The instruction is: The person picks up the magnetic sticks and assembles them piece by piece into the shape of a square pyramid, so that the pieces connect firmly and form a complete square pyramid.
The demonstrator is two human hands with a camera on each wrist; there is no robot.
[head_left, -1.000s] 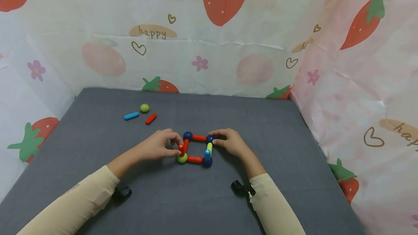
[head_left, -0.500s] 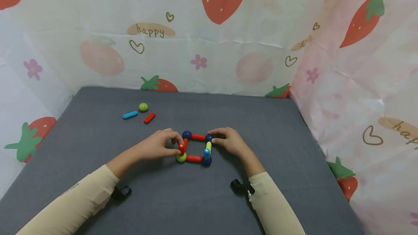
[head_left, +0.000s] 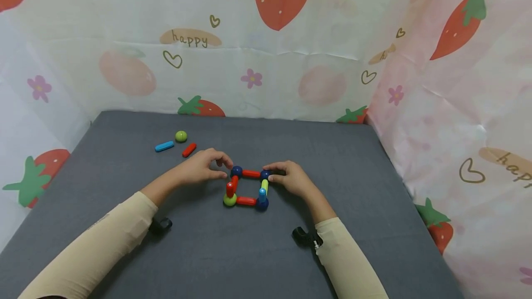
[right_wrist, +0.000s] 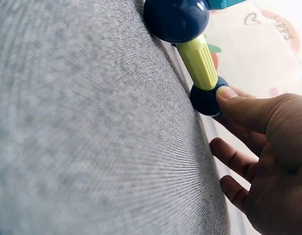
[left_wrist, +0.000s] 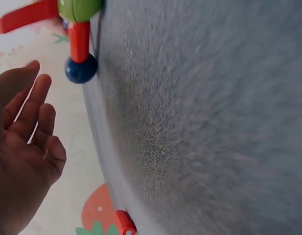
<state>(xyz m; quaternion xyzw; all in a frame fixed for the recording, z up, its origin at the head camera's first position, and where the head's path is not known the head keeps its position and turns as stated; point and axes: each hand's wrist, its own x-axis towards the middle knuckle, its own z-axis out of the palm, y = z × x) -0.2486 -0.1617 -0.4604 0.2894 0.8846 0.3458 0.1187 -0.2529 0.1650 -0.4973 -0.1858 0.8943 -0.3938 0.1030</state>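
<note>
A square of magnetic rods and balls [head_left: 248,188] lies on the grey mat [head_left: 266,253]. It has dark blue balls at three corners and a green ball [head_left: 230,200] at the near left. A short red rod [head_left: 230,189] stands upright on the green ball, and a blue rod [head_left: 262,193] stands at the near right. My right hand [head_left: 277,175] pinches the far right dark blue ball [right_wrist: 207,100], with the thumb [right_wrist: 239,105] pressed on it beside the yellow-green rod [right_wrist: 199,61]. My left hand [head_left: 209,166] hovers by the far left dark blue ball [left_wrist: 81,69], fingers relaxed [left_wrist: 35,112], holding nothing.
A loose blue rod [head_left: 164,146], a green ball [head_left: 180,136] and a red rod [head_left: 189,150] lie at the mat's far left. Strawberry-print sheets [head_left: 291,59] wall the mat at the back and both sides. Bare mat stretches to the right and in front.
My left hand has let go of the upright red rod and drawn back and away to the far left corner of the square. The right hand stays on its ball.
</note>
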